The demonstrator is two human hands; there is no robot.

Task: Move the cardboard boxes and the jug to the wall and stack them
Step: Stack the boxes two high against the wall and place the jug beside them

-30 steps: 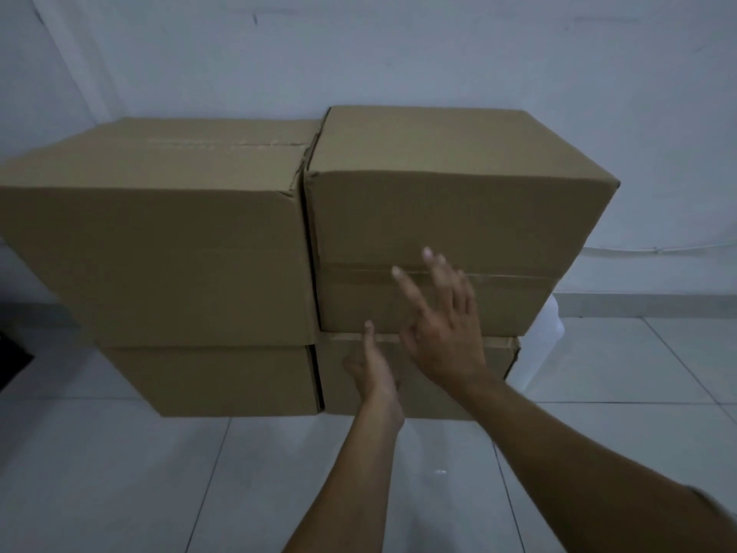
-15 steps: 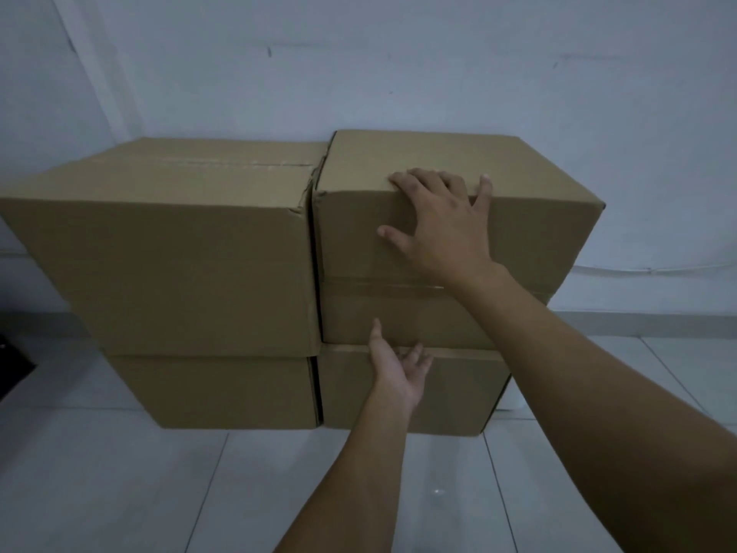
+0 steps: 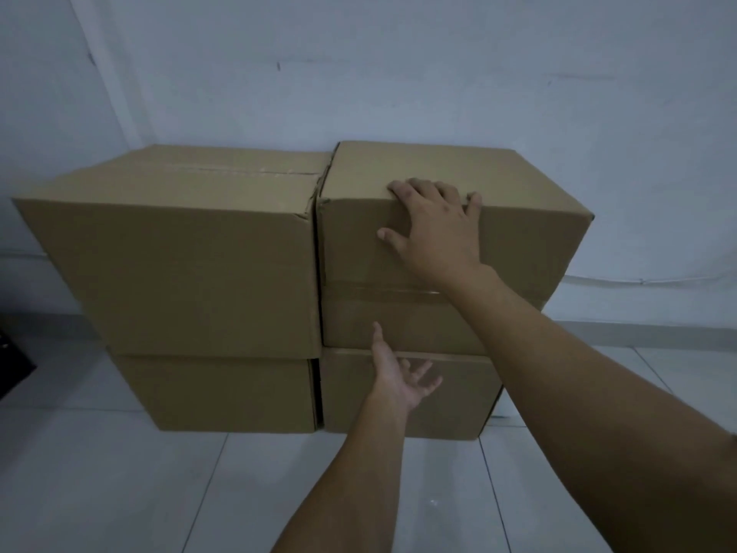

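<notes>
- Cardboard boxes are observed as four units in two stacks of two, set side by side against the wall (image 3: 399,73) on the tiled floor (image 3: 119,492).
- Upper right box (image 3: 530,241) is found directly under the right hand (image 3: 434,229); it rests on the lower right box (image 3: 458,409), and its taped seam (image 3: 383,292) runs just below that hand's wrist.
- Right hand is laid over the top front edge of the upper right box: fingers are spread and bent over onto the top face, the thumb is extended along the front face. The box is pressed rather than grasped; nothing is enclosed.
- Left hand (image 3: 402,377) is held below the right hand, in front of the join between the two right boxes, palm turned upward, fingers loosely spread, thumb raised toward the upper box's lower edge. Nothing is held. Contact with the cardboard cannot be confirmed.
- Upper left box (image 3: 171,273) stands to the left of both hands, touching the upper right box along a narrow vertical seam; a tape line is noted along its top.
- Lower left box (image 3: 223,393) sits beneath it, level with the left hand and to its left.
- Jug is not identified.
- Dark object (image 3: 12,365) is partly seen at the frame edge, far left of both hands; its nature cannot be determined.
</notes>
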